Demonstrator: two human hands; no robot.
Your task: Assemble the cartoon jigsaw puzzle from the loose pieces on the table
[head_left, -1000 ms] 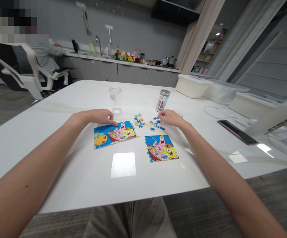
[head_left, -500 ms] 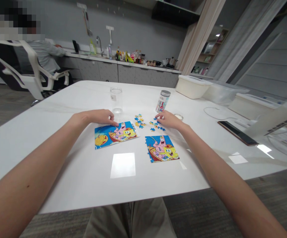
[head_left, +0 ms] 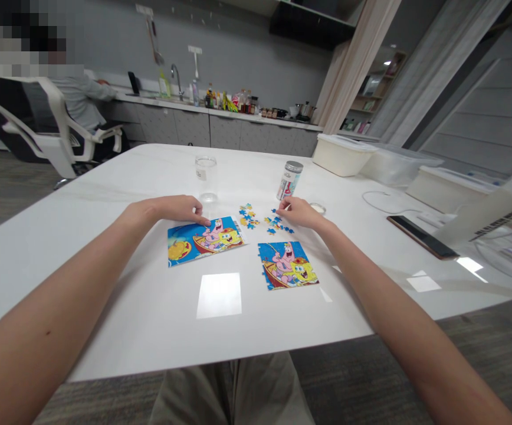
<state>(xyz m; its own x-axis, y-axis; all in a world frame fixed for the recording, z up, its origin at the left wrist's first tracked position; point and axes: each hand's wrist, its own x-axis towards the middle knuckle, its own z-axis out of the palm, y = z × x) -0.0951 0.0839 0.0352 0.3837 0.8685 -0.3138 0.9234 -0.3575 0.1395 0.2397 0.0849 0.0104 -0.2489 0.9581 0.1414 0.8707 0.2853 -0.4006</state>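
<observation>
My left hand (head_left: 184,210) is closed at the top edge of a picture card (head_left: 207,241), its thumb on the printed side. The card shows a pink starfish and a yellow sponge figure in a boat. My right hand (head_left: 298,211) is pinched, with a small blue puzzle piece (head_left: 274,211) at its fingertips. Loose puzzle pieces (head_left: 249,217) lie between the hands, and more loose pieces sit just under the right one. Nearer me, a partly joined puzzle (head_left: 288,265) lies flat with the same picture; its left edge is jagged.
Behind the pieces stand a clear jar (head_left: 206,180) and a silver-lidded printed canister (head_left: 289,180). A round lid (head_left: 318,208) lies beyond my right hand. To the right are a phone (head_left: 422,237), a laptop (head_left: 495,218) and storage boxes (head_left: 342,156). A person (head_left: 76,97) sits at the far left.
My right hand has drawn very slightly up, and the blue piece at its fingertips shows more apart from the pile. The left hand and card stay put.
</observation>
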